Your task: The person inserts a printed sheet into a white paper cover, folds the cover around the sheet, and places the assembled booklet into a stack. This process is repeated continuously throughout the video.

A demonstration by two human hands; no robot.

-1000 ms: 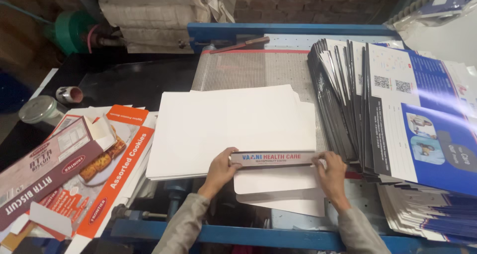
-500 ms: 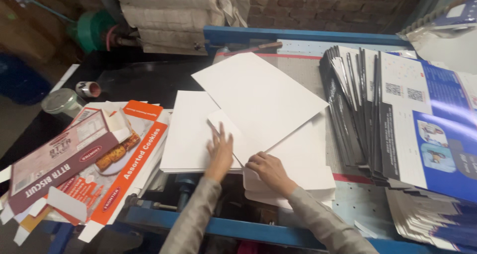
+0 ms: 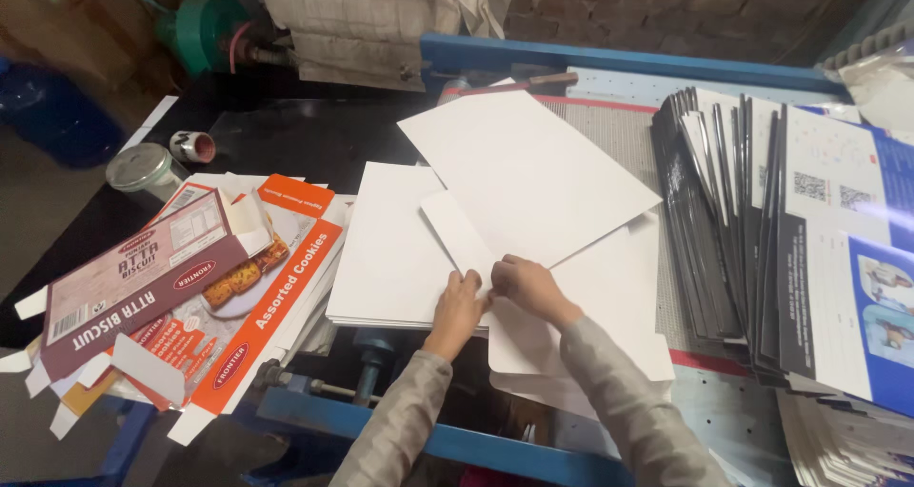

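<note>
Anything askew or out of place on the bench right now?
Yes. The top white sheet lies rotated across the squared white stack, corners overhanging. A narrow white strip sits slanted by the left hand and right hand. Nothing looks spilled or torn.

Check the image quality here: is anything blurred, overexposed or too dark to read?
Head view: the white sheets under both hands are bright, nearly without surface detail; the left hand and right hand look sharp; the brick wall and top-left corner sit in dim shadow; the flattened cartons are evenly lit.
</note>
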